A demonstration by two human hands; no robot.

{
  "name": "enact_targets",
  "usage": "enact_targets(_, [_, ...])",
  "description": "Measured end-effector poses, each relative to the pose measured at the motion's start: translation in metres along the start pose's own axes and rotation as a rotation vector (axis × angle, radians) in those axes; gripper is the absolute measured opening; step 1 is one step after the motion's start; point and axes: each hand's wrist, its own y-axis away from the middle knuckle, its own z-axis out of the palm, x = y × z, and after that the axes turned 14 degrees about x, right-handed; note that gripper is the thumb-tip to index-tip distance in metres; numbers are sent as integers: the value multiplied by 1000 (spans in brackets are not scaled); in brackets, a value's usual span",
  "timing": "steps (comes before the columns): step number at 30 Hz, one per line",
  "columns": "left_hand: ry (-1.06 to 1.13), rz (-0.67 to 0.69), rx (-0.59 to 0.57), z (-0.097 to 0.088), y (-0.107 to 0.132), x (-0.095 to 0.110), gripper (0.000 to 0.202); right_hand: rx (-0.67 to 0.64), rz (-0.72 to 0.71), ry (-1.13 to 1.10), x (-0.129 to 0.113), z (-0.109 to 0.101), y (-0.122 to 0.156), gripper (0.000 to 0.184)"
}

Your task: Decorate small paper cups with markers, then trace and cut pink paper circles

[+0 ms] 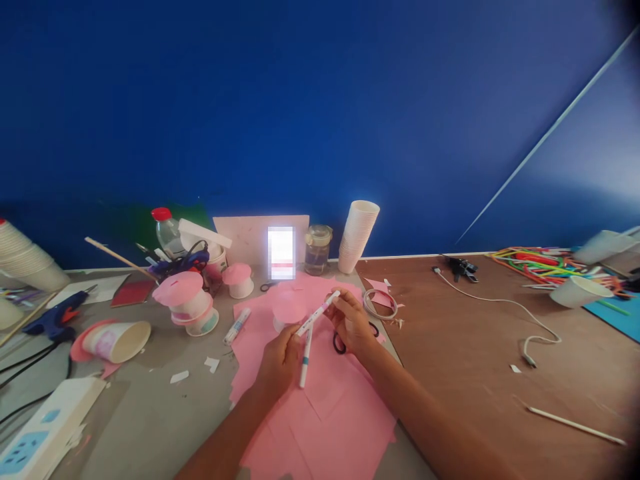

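A white marker [317, 313] is held above the far half of the pink paper [345, 413], stretched between the two hands. Its long axis slants across the paper, from the near left end up to the far right end. The left hand [279, 360] grips the near end, thumb laid along the barrel, over the paper's left half; the right hand [351, 321] has its fingertips closed about the far end, over the paper's right half. Neither hand is nearer, since both touch the marker, one at each end.

The marker is slim and straight, its barrel white with small dark printing too fine to read and a faint pinkish-purple mark toward the far end. The near tip is covered by the left hand, so I cannot tell whether it is capped.

A second marker [305, 360], white with a teal band, lies on the pink paper just below the held one, pointing roughly toward the paper's near edge. Dark scissors [340, 343] rest at the paper's right side, partly hidden by the right hand. A pink-topped cup [289, 308] stands on the paper's far part, beyond the left hand.
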Motion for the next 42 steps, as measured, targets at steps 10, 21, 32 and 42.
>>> enact_targets(10, [27,16,-68,-2,1,3,36,-46,49,95,-6,4,6,14])
enact_targets(21, [-47,53,-14,-2,4,3,39,-35,28,208,0,5,13,23])
enact_targets(32, [-119,78,-47,2,9,-6,36,-90,-55,249,10,5,25,27])
enact_targets(42, [-103,64,-216,1,6,6,35,-94,-104,328,7,18,39,31])
